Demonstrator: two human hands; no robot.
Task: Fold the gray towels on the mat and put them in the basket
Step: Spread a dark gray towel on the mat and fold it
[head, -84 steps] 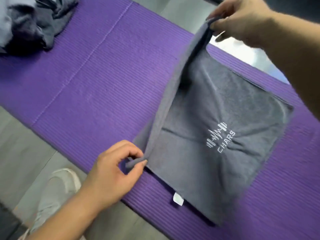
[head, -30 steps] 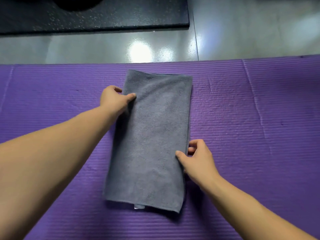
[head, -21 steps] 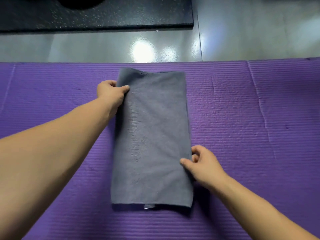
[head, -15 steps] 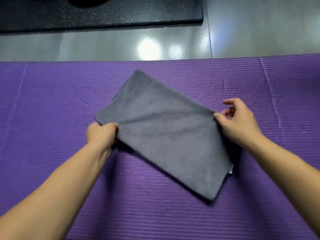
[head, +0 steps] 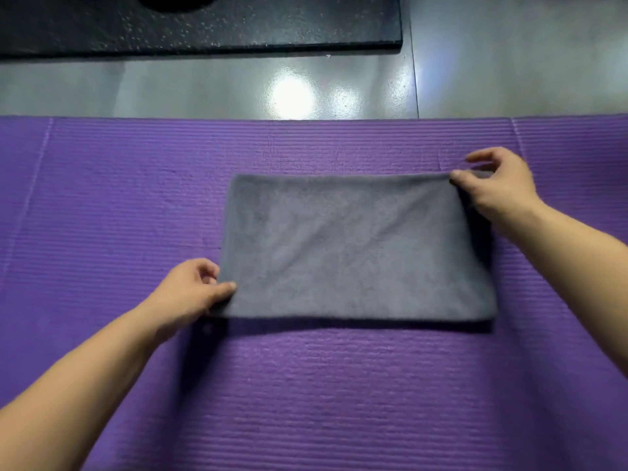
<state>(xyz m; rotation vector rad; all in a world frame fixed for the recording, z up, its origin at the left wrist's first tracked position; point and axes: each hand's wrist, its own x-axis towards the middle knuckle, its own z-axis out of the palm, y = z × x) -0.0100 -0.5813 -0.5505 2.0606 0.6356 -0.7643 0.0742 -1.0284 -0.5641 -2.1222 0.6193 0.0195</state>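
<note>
The gray towel (head: 356,246) lies flat near the middle of the purple mat (head: 306,385), folded into a rectangle with its long sides running from 9 to 3 o'clock. Faint creases cross its top face.

At the towel's 8 o'clock corner the left hand (head: 190,290) pinches the edge: the thumb lies on top of the cloth, the fingers are curled in beside it.

At the 2 o'clock corner the right hand (head: 492,185) pinches the far edge between thumb and curled fingers, with the index finger arched above the cloth. This corner looks slightly lifted off the mat.

Both forearms reach in from 6 o'clock. Past the mat's far edge, at 12 o'clock, is glossy gray floor (head: 204,86) with a bright light reflection, and beyond it a black speckled slab (head: 204,22).
</note>
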